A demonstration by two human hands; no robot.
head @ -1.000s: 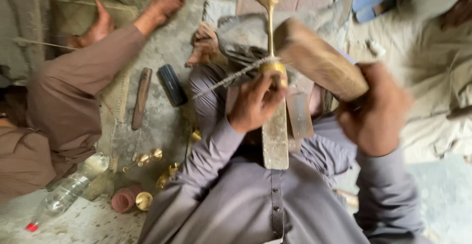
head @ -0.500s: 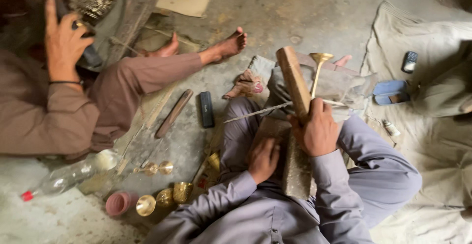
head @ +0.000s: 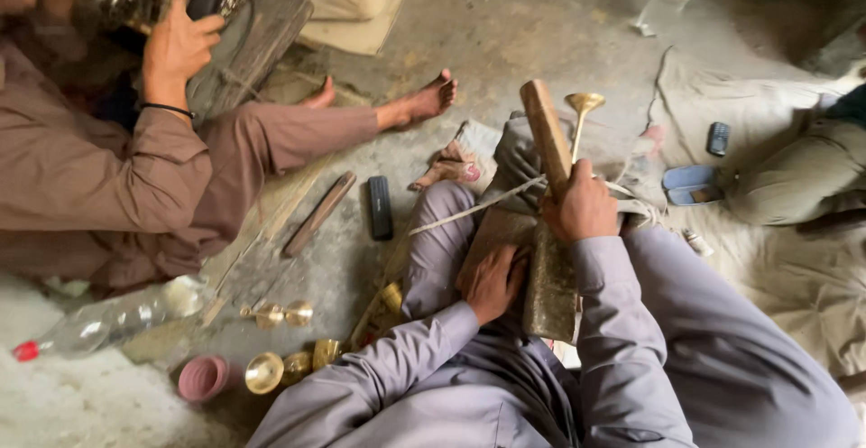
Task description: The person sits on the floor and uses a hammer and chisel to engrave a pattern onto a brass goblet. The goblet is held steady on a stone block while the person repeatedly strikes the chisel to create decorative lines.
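R hand fingers wrapped round wooden block (upright-ish); L hand flat on lap, fingers loose.

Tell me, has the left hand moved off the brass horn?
Yes. The left hand dropped from the brass horn toward the lap, below the wooden block.

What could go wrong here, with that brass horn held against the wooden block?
The right hand grips both the wooden block and the thin brass horn, so a slip might bend its stem or pinch fingers. The cord stretched across the knee could snag. Loose brass pieces on the floor by a co-worker's leg might get kicked or stepped on.
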